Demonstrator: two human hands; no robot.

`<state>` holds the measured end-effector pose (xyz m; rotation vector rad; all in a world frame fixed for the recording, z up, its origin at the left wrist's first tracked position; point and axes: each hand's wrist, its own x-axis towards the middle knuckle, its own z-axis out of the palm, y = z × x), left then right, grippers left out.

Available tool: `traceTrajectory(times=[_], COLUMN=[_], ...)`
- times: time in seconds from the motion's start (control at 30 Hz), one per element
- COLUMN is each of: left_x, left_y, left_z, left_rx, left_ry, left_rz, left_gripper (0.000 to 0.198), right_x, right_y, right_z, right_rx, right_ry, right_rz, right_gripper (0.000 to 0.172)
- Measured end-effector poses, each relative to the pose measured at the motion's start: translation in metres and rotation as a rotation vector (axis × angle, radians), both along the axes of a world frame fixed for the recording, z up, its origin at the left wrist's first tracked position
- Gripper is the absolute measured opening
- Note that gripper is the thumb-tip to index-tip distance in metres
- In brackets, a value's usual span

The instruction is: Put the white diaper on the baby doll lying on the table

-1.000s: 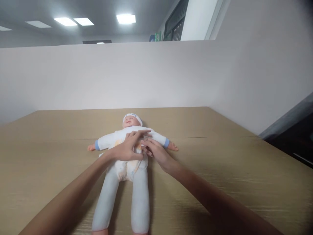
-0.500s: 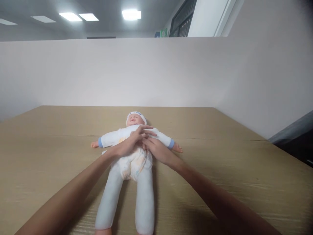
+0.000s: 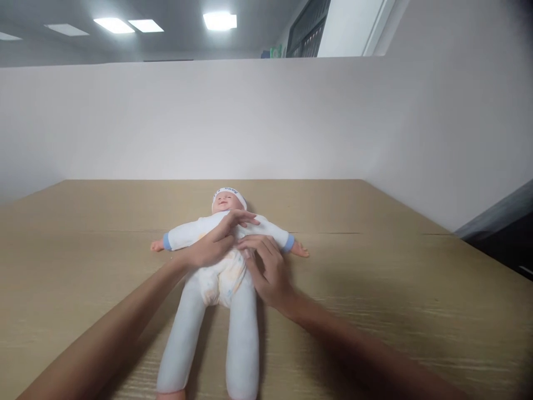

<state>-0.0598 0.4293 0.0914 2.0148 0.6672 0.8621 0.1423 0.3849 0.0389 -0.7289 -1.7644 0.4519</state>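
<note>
A baby doll [image 3: 183,233] in a white outfit with blue cuffs lies on its back, arms spread and legs toward me. Around its hips is a white diaper [image 3: 222,282] with pale orange and blue prints. My left hand [image 3: 216,239] lies across the doll's belly and chest, its upper fingers stretched out to the right; its thumb cannot be made out. At the diaper's right waist edge, my right hand [image 3: 268,269] has bent fingers and the thumb close together, pinching the diaper there. The fingertips partly hide that edge.
The doll rests on a wide wood-grain table [image 3: 375,278] with a seam across it. A pale partition wall [image 3: 208,122] rises behind the table and along its right side. A dark object [image 3: 499,233] stands beyond the right edge.
My right hand has drawn back from under my left hand, toward me, with its knuckles raised. My left hand stays over the belly. The view has shifted slightly.
</note>
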Motion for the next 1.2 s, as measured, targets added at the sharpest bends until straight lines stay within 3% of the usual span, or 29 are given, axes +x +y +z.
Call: traceTrajectory(times=[0.1, 0.2, 0.37, 0.47, 0.6, 0.7, 0.8, 0.97, 1.2], left_x=[0.000, 0.000, -0.009, -0.034, -0.081, -0.106, -0.112, -0.106, -0.112], left_y=[0.002, 0.004, -0.004, -0.019, -0.041, -0.053, -0.061, -0.063, -0.055], left_z=[-0.005, -0.008, -0.006, -0.011, -0.038, -0.059, -0.067, -0.067, -0.072], left_rx=[-0.037, -0.044, 0.047, 0.145, 0.158, 0.175, 0.217, 0.198, -0.040], left_ry=[-0.106, -0.219, -0.400, -0.239, 0.079, 0.341, 0.450, 0.486, 0.321], left_rz=[0.007, 0.098, 0.377, 0.559, 0.839, 0.824, 0.817, 0.881, 0.884], left_gripper=[0.064, 0.062, 0.024, 0.019, 0.026, 0.029, 0.025, 0.017, 0.016], right_x=[0.001, 0.004, 0.008, 0.008, 0.008, 0.009, 0.011, 0.012, 0.010], right_y=[0.000, 0.004, 0.009, 0.009, 0.008, 0.007, 0.008, 0.010, 0.010], right_z=[-0.004, -0.006, -0.005, -0.005, -0.006, -0.007, -0.008, -0.011, -0.010], right_rx=[0.156, 0.168, 0.237, 0.219, 0.186, 0.173, 0.173, 0.184, 0.195], right_ry=[-0.090, -0.135, -0.158, -0.141, -0.139, -0.156, -0.175, -0.174, -0.180], right_rz=[0.073, 0.116, 0.118, 0.094, 0.081, 0.083, 0.089, 0.101, 0.101], right_gripper=[0.037, 0.042, 0.041, 0.039, 0.038, 0.040, 0.040, 0.041, 0.041])
